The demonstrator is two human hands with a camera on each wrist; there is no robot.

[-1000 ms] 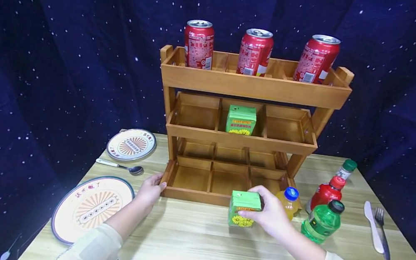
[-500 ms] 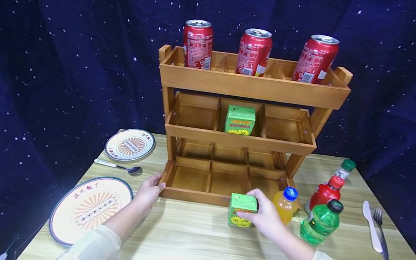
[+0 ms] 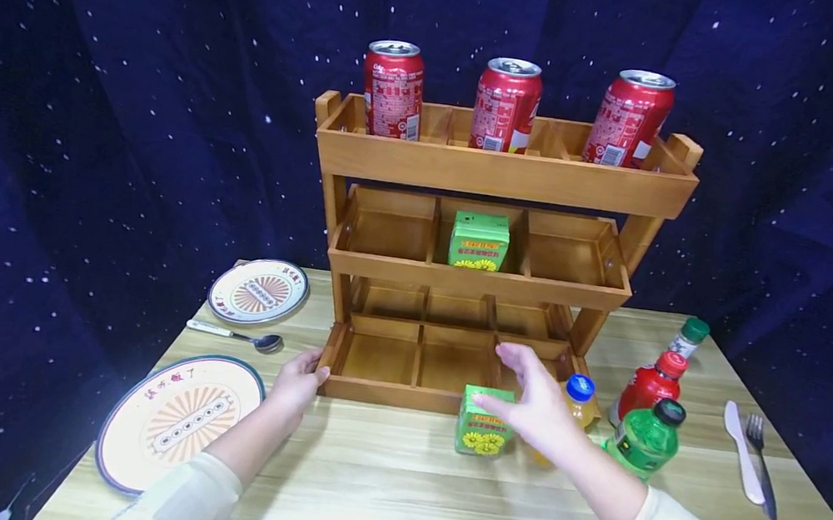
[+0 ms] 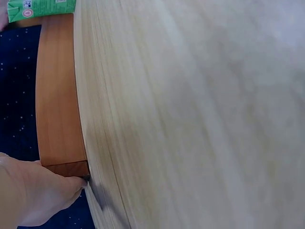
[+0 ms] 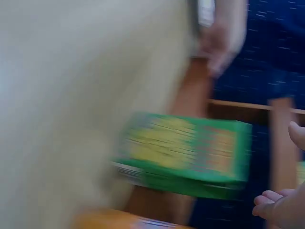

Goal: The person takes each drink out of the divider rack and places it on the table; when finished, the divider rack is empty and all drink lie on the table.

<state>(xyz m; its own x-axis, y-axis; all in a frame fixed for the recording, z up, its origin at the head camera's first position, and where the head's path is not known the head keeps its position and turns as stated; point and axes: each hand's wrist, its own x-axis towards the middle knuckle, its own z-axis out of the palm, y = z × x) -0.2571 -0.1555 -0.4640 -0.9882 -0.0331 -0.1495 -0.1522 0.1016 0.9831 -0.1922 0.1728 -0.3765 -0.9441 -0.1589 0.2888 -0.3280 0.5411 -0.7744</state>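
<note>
My left hand (image 3: pixel 294 389) grips the lower left corner of a three-tier wooden rack (image 3: pixel 388 394); the left wrist view shows the thumb against the end of its front board (image 4: pixel 59 95). A green drink carton (image 3: pixel 480 438) with yellow flowers stands on the table before the bottom tier. Beside it, my right hand (image 3: pixel 545 410) is spread, thumb overlapping the carton's upper face in the head view. In the blurred right wrist view, the right thumb and fingers (image 5: pixel 279 205) are apart from the carton (image 5: pixel 190 152). An orange drink bottle (image 3: pixel 580 389) is partly hidden behind the right hand.
Three red cola cans (image 3: pixel 506 110) stand in the top tier, and another green carton (image 3: pixel 479 245) in the middle one. Green (image 3: pixel 646 439) and red (image 3: pixel 648 391) bottles, a green-capped shaker (image 3: pixel 688 336), knife and fork (image 3: pixel 762 465) lie right; plates (image 3: pixel 177 429) and a spoon (image 3: pixel 236 333) left.
My right hand has let go of the green carton and lifted its fingers up and away from it. The carton remains on the table, and my left hand still holds the rack's corner.
</note>
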